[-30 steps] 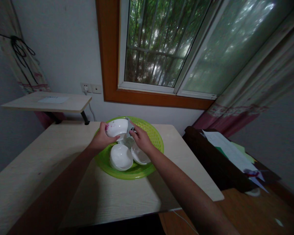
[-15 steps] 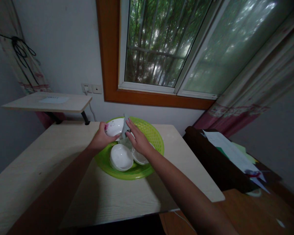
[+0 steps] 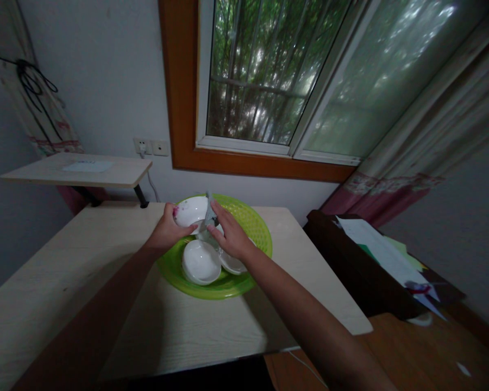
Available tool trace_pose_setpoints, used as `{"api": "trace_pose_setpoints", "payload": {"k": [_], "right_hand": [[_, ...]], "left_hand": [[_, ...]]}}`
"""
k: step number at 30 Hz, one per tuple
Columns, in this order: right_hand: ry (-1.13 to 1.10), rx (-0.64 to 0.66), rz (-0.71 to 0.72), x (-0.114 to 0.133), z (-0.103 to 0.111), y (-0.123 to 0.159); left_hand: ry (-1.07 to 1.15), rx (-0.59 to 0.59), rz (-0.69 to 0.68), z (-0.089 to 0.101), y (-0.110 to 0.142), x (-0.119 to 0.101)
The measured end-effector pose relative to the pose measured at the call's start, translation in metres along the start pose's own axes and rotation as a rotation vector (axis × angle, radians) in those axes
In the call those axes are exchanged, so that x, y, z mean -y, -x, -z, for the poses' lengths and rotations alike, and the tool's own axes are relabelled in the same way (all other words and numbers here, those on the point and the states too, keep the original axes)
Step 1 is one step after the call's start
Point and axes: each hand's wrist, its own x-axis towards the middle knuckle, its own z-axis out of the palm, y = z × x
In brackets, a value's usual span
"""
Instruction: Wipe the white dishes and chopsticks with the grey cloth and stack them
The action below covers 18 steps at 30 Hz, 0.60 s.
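Note:
My left hand point(image 3: 168, 228) grips a white bowl point(image 3: 190, 210) with a pink flower pattern by its left side, tilted above a green plastic basket point(image 3: 224, 294). Against the bowl's right edge, my right hand point(image 3: 230, 231) presses a grey cloth point(image 3: 211, 209), its fingers closed over it. In the basket below sits a white bowl point(image 3: 201, 262) at the front. Another white bowl point(image 3: 233, 263) is partly covered by my right hand. A further pale dish point(image 3: 206, 237) shows only in part beneath the held bowl.
The basket stands on a light wooden table point(image 3: 195, 331) against the wall under a window point(image 3: 269, 81). A small raised shelf point(image 3: 77, 171) with a paper is at the back left. On the right, papers point(image 3: 385, 252) lie on a dark brown piece of furniture point(image 3: 350, 266).
The cloth and the fingers of my right hand have shifted very slightly at the bowl's right edge. My left hand keeps its hold, and the bowls in the basket stay put.

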Motion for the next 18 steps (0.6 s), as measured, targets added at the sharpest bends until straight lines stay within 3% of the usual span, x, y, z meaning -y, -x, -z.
{"api": "trace_pose_setpoints", "payload": {"k": [9,14,18], "right_hand": [[0.114,0.088,0.234,0.023,0.011,-0.006],[0.035,0.065,0.179,0.017,0.009,-0.005],[-0.057,0.082,0.056,0.006,0.004,-0.002]], "left_hand": [[-0.069,0.024,-0.034,-0.002,0.002,-0.002],[-0.004,-0.020,0.014,-0.001,-0.002,0.008],[0.093,-0.072,0.053,0.000,-0.003,0.008]]}}
